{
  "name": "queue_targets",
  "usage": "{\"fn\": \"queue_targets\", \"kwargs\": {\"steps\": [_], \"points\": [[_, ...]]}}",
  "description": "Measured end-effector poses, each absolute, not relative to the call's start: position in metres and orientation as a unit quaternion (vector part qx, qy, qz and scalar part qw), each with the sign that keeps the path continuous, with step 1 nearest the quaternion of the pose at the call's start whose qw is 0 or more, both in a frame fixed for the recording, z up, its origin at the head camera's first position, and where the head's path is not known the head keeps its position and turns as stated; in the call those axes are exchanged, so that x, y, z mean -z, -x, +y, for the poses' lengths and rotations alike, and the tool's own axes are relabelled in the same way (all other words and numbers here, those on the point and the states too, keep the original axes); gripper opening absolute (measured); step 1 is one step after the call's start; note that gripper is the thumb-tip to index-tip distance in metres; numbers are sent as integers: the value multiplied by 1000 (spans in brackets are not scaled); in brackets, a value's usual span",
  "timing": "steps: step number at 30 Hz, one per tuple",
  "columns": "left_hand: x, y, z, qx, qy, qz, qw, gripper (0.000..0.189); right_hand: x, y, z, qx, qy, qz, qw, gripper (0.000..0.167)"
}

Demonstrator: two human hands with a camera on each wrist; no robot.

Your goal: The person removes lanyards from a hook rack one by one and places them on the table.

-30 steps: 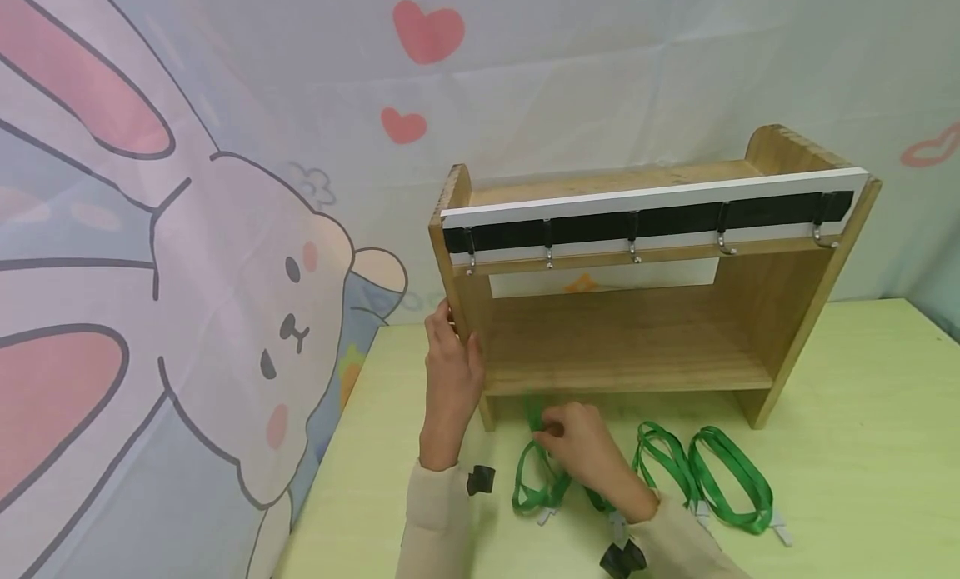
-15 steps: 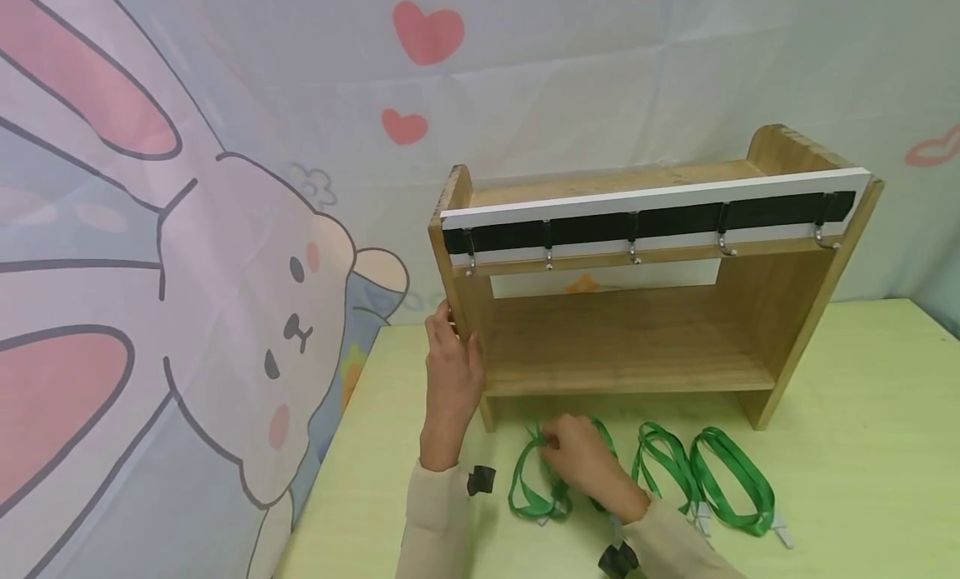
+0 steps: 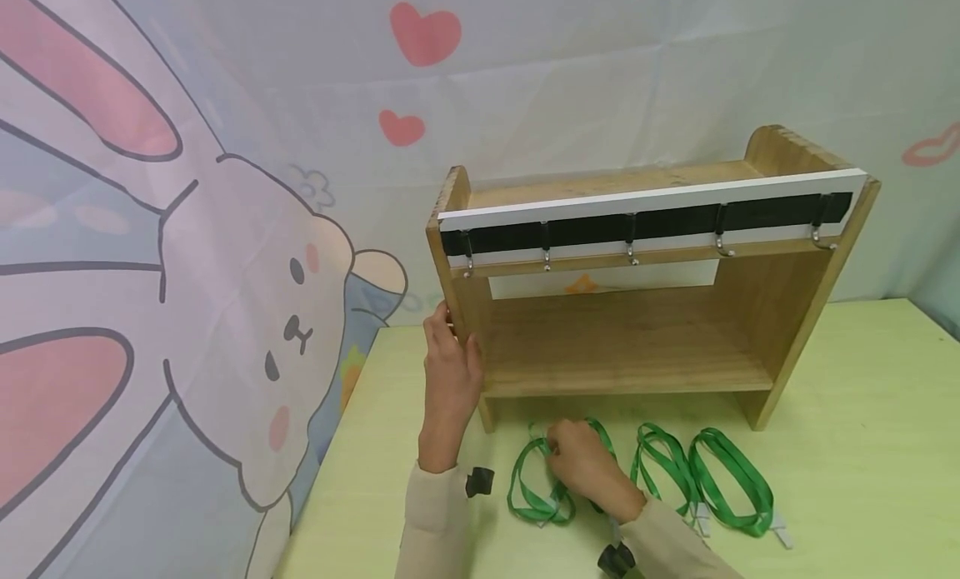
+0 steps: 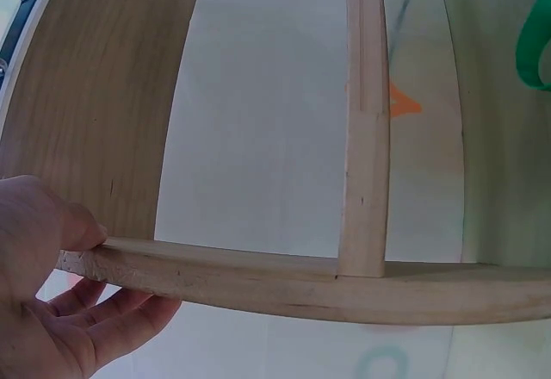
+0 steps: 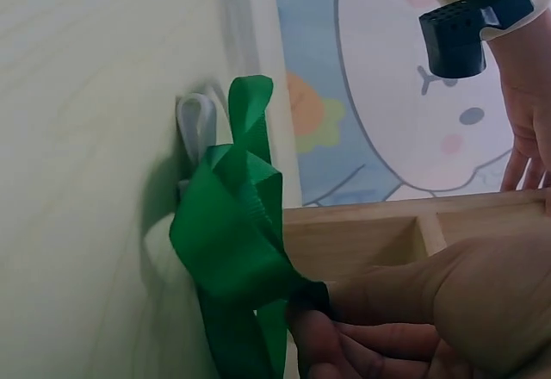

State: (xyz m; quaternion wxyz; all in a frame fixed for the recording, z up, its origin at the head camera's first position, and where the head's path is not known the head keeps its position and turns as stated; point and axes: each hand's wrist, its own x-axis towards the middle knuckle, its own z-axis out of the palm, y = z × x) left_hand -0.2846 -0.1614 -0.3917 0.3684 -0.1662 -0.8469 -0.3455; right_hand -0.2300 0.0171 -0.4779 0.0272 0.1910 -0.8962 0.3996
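Observation:
My left hand [image 3: 452,379] grips the left side panel of a wooden shelf [image 3: 630,333]. In the left wrist view, the thumb lies over the inner face of the panel [image 4: 258,284] and the fingers curl below it. Low in front of the shelf, my right hand [image 3: 590,462] pinches the ribbon of a green lanyard [image 3: 536,510]. Up close in the right wrist view, thumb and fingertips hold a fold of this ribbon [image 5: 228,250], and a whitish clip [image 5: 196,125] shows beyond it. A second lanyard [image 3: 602,436] lies partly hidden behind the right hand.
Two more green lanyards [image 3: 662,458] [image 3: 731,483] with whitish clips lie looped to the right on the pale table [image 3: 862,446]. Across the shelf's upper front runs a white and black rail [image 3: 671,222] with several bare metal hooks. A cartoon-printed cloth [image 3: 570,87] hangs behind.
My right hand has moved slightly nearer and to the right, lowering the pinched ribbon. The lanyard's loop looks wider on the table. My left hand has stayed on the panel.

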Motion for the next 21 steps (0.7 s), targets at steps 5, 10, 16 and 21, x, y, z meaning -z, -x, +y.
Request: {"fn": "queue_targets", "kwargs": {"steps": [5,10,16,21], "points": [[392,285,-161,345,164,-846,371,54,482,231,17,-400,-193,-895,31,52],[393,286,-161,345,165,-846,372,54,485,231,18,-403,-199,-893,24,40],[393,284,-162,343,166,-846,373,56,485,231,18,-404,-198,-893,10,33],[392,284,-161,343,173,-843,376,56,484,231,19,-403,-194,-894,12,48]]}}
